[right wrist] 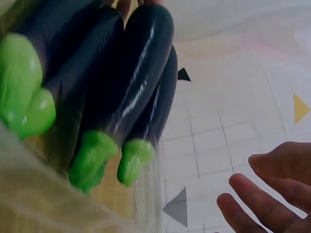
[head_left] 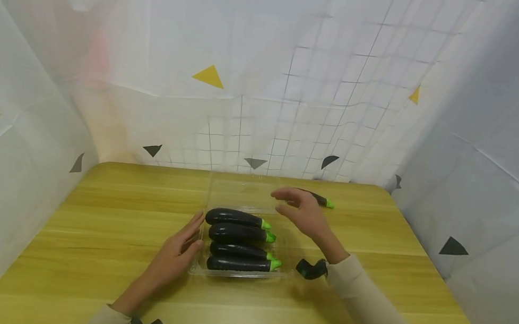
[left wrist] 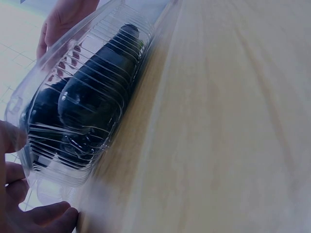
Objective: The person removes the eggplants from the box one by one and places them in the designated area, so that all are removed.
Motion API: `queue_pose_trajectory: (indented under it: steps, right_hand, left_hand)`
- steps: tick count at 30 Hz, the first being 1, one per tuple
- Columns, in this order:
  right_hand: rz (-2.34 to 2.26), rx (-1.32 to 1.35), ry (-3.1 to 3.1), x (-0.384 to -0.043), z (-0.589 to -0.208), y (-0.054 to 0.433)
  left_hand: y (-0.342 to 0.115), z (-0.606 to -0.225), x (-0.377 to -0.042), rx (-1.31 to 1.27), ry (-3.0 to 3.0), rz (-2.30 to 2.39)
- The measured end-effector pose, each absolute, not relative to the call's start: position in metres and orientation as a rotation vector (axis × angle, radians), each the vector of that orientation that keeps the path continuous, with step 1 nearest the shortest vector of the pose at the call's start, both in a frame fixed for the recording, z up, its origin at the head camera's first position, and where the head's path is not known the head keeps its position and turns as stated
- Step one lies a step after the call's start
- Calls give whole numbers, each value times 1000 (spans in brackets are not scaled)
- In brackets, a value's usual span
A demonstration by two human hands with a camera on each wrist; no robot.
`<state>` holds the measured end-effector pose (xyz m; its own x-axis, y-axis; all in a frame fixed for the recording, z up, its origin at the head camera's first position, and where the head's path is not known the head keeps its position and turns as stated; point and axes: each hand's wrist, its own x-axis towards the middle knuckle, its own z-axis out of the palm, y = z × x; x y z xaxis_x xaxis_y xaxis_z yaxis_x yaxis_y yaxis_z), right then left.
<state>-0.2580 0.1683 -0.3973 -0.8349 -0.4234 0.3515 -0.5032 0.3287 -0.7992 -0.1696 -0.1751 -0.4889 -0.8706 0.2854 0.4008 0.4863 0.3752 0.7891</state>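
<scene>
Beside a clear container (head_left: pixel 246 275) of four eggplants (head_left: pixel 238 234), left grip (head_left: pixel 174 255) and right grip (head_left: pixel 305 214) both loosely relaxed

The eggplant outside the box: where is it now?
In the head view, the loose eggplant lies at the back of the table, right of the open lid, partly hidden by the right hand.

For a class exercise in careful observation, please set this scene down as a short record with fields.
Container: clear plastic, on a wooden table
Lid: open, at the container's far side
Contents: four dark eggplants, side by side, green stalks toward the right
Left grip: at the container's left side
Right grip: near the lid's right side, holding nothing
Outside: one more eggplant, partly hidden behind the right grip in the head view
</scene>
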Motion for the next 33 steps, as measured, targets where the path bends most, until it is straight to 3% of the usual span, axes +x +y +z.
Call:
queue_pose_trajectory:
  steps: [33]
  right_hand:
    - [1721, 1047, -2498, -227, -418, 133]
  left_hand:
    - [-175, -491, -170, -696, -2438, -1480]
